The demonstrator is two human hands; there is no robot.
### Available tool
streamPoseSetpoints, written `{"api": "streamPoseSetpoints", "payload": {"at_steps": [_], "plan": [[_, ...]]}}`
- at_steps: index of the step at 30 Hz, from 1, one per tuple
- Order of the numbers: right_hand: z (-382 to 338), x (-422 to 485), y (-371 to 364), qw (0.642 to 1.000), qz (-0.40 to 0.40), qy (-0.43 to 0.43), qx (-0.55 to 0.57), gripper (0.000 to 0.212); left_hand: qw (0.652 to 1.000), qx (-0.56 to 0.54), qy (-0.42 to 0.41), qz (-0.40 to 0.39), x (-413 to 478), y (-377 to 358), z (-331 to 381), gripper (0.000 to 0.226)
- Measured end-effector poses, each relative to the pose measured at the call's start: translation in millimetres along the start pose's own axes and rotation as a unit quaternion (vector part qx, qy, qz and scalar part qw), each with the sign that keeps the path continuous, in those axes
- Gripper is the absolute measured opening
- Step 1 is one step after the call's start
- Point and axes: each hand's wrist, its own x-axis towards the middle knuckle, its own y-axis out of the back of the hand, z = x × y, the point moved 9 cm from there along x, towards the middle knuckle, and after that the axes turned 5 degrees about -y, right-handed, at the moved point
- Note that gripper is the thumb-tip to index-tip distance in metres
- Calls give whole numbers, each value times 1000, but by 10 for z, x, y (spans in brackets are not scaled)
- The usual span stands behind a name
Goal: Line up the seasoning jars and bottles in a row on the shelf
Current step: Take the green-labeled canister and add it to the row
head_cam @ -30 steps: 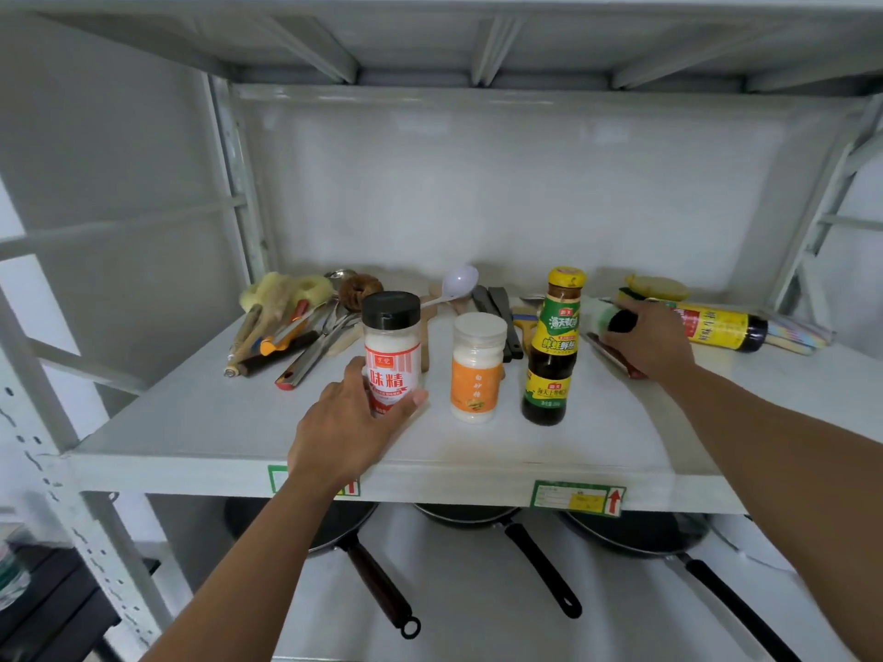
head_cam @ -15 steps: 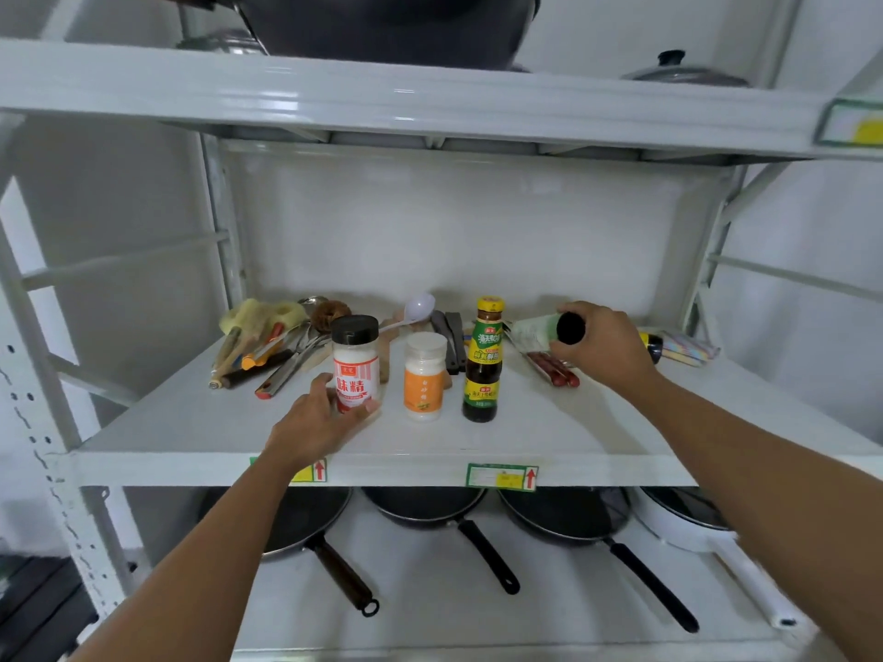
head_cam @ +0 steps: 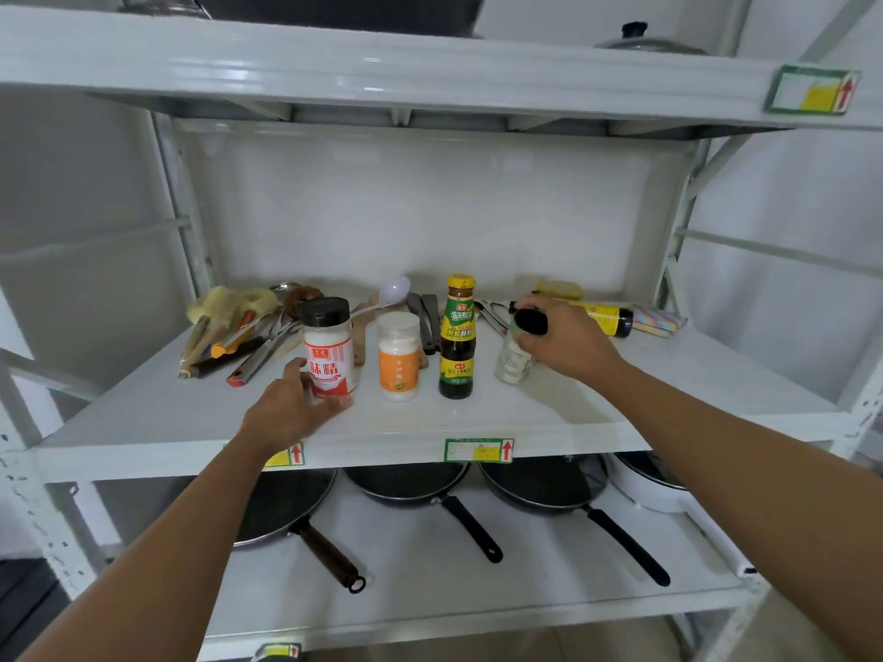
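Note:
On the white shelf (head_cam: 549, 413) three containers stand in a row: a black-lidded jar with a red and white label (head_cam: 329, 351), a white jar with an orange label (head_cam: 399, 358) and a dark sauce bottle with a yellow cap (head_cam: 457, 339). My left hand (head_cam: 291, 408) grips the base of the red-labelled jar. My right hand (head_cam: 564, 341) holds a small pale black-capped bottle (head_cam: 512, 358) upright on the shelf, just right of the sauce bottle. Another dark bottle with a yellow label (head_cam: 604, 317) lies on its side at the back right.
Kitchen utensils (head_cam: 234, 332) are heaped at the back left, with a white ladle (head_cam: 394, 291) and tongs (head_cam: 427, 317) behind the jars. Several frying pans (head_cam: 411, 484) sit on the shelf below. An upper shelf (head_cam: 430, 69) holds cookware.
My right hand has brought the black-capped bottle from lying tilted at the back to standing upright beside the sauce bottle. The camera has drawn back and up. My left hand stays on the red-labelled jar.

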Motion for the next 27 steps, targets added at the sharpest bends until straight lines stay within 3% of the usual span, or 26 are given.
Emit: {"api": "streamPoseSetpoints", "payload": {"at_steps": [8, 15, 24, 27], "plan": [[115, 53, -233, 996, -14, -50, 77, 34, 1000, 27, -6, 13, 23, -12, 18, 105], [299, -61, -498, 985, -22, -89, 148, 65, 1000, 26, -1, 9, 57, -23, -32, 108], [431, -255, -859, 976, -31, -132, 169, 69, 999, 34, 3, 14, 85, -43, -50, 104], [396, -236, -892, 971, -78, -132, 181, 68, 999, 40, 4, 14, 89, -46, -43, 102]]}}
